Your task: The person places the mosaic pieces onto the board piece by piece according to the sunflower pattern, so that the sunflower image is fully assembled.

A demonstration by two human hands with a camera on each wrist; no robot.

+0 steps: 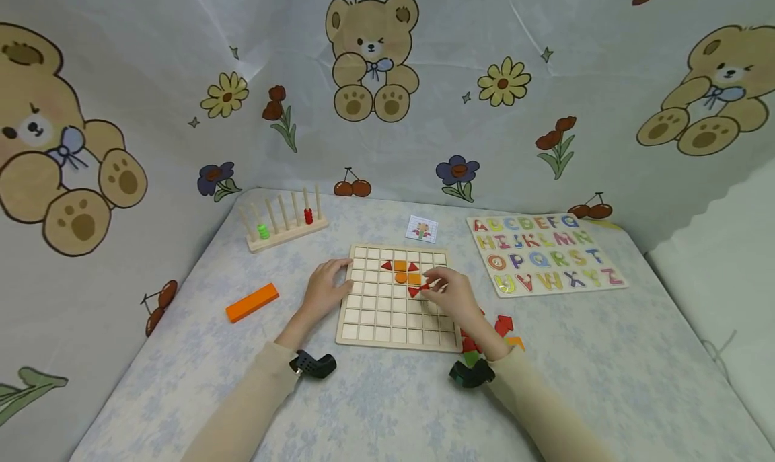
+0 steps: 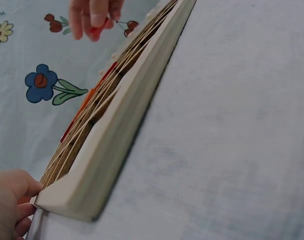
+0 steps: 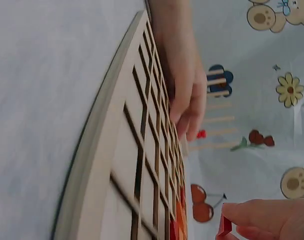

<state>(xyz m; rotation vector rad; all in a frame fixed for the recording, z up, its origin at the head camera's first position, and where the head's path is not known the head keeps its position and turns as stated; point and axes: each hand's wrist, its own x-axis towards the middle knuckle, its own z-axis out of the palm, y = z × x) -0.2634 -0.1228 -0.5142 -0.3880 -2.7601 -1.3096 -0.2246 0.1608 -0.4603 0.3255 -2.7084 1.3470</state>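
Observation:
A wooden grid board (image 1: pixel 366 317) lies on the table, bearing red triangle tiles (image 1: pixel 386 265), orange square tiles (image 1: pixel 400 265) and an orange round tile (image 1: pixel 401 278). My left hand (image 1: pixel 325 290) rests against its left edge, thumb and fingertips touching the rim; in the left wrist view that hand (image 2: pixel 11 200) is at the board's corner. Over the right half of the board, my right hand (image 1: pixel 451 292) pinches a small red triangle tile (image 3: pixel 225 222) between thumb and fingers. Just beside it, another red triangle lies on the grid.
Loose red, green and orange tiles (image 1: pixel 504 325) lie near my right forearm. An alphabet board (image 1: pixel 492 240) sits at the right, a small pattern card (image 1: pixel 422 228) behind the grid. At the left are a peg stand (image 1: pixel 290 233) with rings and an orange bar (image 1: pixel 251 303).

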